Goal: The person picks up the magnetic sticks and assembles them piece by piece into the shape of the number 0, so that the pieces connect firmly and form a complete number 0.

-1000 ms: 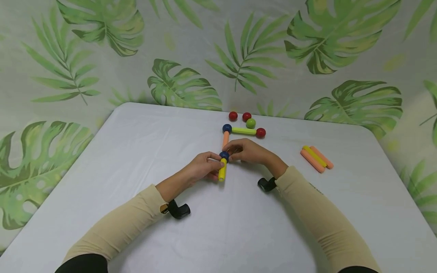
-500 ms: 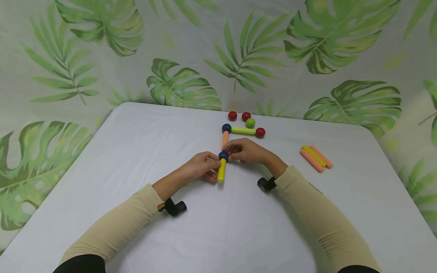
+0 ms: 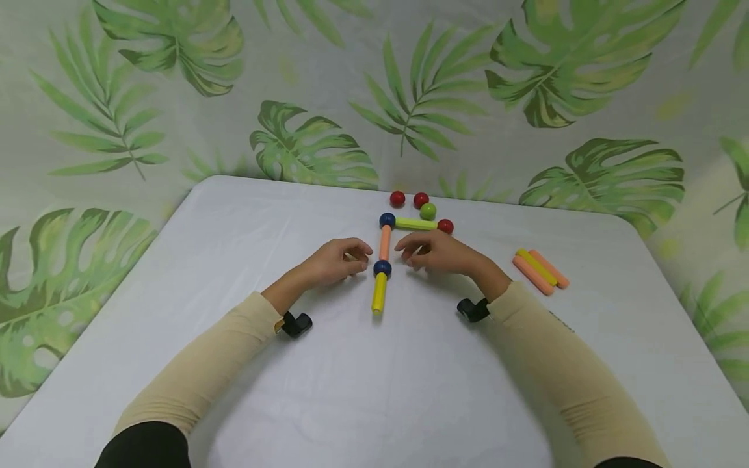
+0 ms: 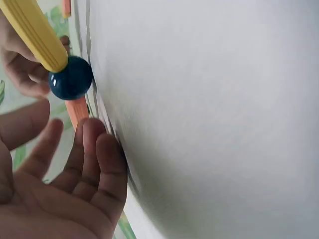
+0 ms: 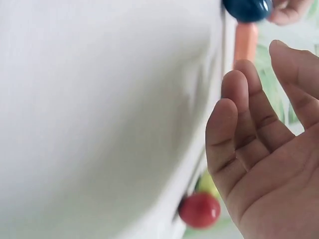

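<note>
A chain of balls and rods lies on the white table. Its near blue ball [image 3: 382, 268] joins a yellow rod [image 3: 379, 294] pointing toward me and an orange rod [image 3: 384, 243] running away. That orange rod meets a far blue ball [image 3: 387, 221], from which a lime-green rod [image 3: 416, 223] leads right to a red ball [image 3: 445, 225]. My left hand [image 3: 339, 261] hovers just left of the near blue ball, fingers relaxed and holding nothing. On the other side, my right hand [image 3: 435, 252] is also relaxed, apart from the ball, its knuckles close below the red ball.
Behind the chain sit two loose red balls [image 3: 397, 199] and a green ball [image 3: 428, 211], near the table's back edge. To the right lie two orange rods [image 3: 533, 275] with a yellow rod [image 3: 536, 267] between them. A leaf-patterned cloth [image 3: 316, 143] hangs behind the table.
Both hands have let go of the near blue ball and yellow rod and moved apart, left hand to the left, right hand to the right. The chain stays in place.
</note>
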{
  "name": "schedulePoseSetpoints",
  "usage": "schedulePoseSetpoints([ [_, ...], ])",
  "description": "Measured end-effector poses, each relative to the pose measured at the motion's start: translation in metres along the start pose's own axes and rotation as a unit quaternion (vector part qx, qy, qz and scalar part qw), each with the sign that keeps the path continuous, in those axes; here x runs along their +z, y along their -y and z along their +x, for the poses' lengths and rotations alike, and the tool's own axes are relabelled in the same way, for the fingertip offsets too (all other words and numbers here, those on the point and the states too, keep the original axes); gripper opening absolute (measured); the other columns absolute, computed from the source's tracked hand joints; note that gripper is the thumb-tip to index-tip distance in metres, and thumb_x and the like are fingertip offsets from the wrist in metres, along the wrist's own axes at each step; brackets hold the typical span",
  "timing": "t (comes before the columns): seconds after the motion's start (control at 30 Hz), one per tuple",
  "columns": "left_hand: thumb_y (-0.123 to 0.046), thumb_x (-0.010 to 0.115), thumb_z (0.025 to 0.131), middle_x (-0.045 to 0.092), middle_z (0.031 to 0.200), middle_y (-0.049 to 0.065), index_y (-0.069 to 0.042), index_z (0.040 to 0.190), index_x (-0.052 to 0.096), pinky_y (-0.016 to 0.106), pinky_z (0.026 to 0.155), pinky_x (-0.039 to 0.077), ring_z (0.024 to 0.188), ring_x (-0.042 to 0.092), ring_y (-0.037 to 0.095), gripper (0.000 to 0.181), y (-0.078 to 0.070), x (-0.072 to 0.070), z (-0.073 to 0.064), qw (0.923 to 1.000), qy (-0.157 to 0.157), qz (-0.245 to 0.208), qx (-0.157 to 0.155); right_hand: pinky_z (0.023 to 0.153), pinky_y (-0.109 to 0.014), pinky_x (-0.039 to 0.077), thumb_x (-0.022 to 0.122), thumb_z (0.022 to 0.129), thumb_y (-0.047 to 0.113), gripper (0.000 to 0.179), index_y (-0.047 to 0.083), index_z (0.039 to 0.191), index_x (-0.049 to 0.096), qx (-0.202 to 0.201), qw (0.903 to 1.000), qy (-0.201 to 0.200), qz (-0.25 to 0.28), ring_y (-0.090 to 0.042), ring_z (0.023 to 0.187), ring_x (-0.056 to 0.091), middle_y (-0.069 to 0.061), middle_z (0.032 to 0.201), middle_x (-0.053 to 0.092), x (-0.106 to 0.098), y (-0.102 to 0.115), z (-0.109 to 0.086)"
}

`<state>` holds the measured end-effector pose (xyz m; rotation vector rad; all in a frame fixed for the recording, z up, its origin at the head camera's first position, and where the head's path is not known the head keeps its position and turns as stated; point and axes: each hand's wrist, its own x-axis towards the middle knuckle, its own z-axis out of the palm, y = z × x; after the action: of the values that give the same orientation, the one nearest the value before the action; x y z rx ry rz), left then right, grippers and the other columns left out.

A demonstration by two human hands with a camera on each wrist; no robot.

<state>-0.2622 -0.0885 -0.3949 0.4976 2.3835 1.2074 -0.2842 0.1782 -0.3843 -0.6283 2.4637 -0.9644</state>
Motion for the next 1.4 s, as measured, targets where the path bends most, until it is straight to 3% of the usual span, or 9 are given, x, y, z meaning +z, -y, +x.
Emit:
schedulePoseSetpoints([
  [0.2, -0.013, 0.061, 0.098, 0.060, 0.138, 0.010, -0.017, 0.139, 0.056, 0.039, 0.102, 0.049, 0.123, 0.058, 0.027, 0.042, 0.000, -0.004, 0.010, 0.9953, 0.078, 0.032, 0.048, 0.086, -0.031, 0.051, 0.062, 0.097, 0.015, 0.030, 0.009, 0.127, 0.065, -0.013, 0.9982, -0.050, -0.030, -0.024, 0.105, 0.063, -0.012, 0.119, 0.070, -0.026, -0.010, -0.011],
  [0.33, -0.013, 0.061, 0.098, 0.056, 0.143, 0.008, -0.017, 0.142, 0.054, 0.038, 0.104, 0.047, 0.124, 0.054, 0.027, 0.045, -0.002, -0.002, 0.015, 0.9923, 0.108, 0.032, 0.051, 0.083, -0.031, 0.051, 0.060, 0.098, 0.016, 0.027, 0.008, 0.123, 0.067, -0.001, 0.9941, -0.103, -0.033, -0.025, 0.100, 0.064, -0.015, 0.118, 0.070, -0.043, -0.015, -0.016],
  [0.53, -0.014, 0.060, 0.098, 0.057, 0.141, 0.006, -0.019, 0.140, 0.057, 0.034, 0.099, 0.047, 0.117, 0.054, 0.025, 0.042, -0.002, 0.001, 0.019, 0.9927, 0.103, 0.043, 0.046, 0.088, -0.041, 0.050, 0.059, 0.099, 0.020, 0.029, 0.008, 0.124, 0.066, 0.036, 0.9855, -0.164, -0.026, -0.031, 0.104, 0.064, -0.015, 0.124, 0.066, -0.059, -0.020, -0.015],
  [0.7, -0.012, 0.059, 0.099, 0.061, 0.140, 0.006, -0.015, 0.139, 0.058, 0.035, 0.106, 0.047, 0.121, 0.057, 0.023, 0.040, -0.001, 0.002, 0.021, 0.9928, 0.100, 0.040, 0.053, 0.091, -0.045, 0.049, 0.057, 0.100, 0.018, 0.029, 0.006, 0.125, 0.065, 0.057, 0.9809, -0.184, -0.024, -0.034, 0.113, 0.059, -0.016, 0.133, 0.062, -0.062, -0.025, -0.010],
  [1.07, -0.012, 0.059, 0.099, 0.063, 0.135, 0.007, -0.015, 0.137, 0.059, 0.036, 0.109, 0.045, 0.122, 0.056, 0.021, 0.038, -0.003, 0.003, 0.026, 0.9934, 0.100, 0.031, 0.045, 0.098, -0.050, 0.048, 0.055, 0.100, 0.013, 0.033, 0.002, 0.130, 0.059, 0.087, 0.9662, -0.243, -0.007, -0.037, 0.121, 0.055, -0.021, 0.133, 0.059, -0.061, -0.042, 0.012],
  [1.4, -0.012, 0.059, 0.099, 0.060, 0.140, 0.007, -0.014, 0.139, 0.058, 0.037, 0.112, 0.043, 0.126, 0.054, 0.022, 0.040, -0.001, 0.003, 0.027, 0.9936, 0.106, 0.022, 0.032, 0.101, -0.048, 0.048, 0.056, 0.098, 0.021, 0.040, 0.005, 0.134, 0.056, 0.127, 0.9542, -0.271, 0.010, -0.035, 0.125, 0.054, -0.020, 0.133, 0.059, -0.050, -0.047, 0.033],
])
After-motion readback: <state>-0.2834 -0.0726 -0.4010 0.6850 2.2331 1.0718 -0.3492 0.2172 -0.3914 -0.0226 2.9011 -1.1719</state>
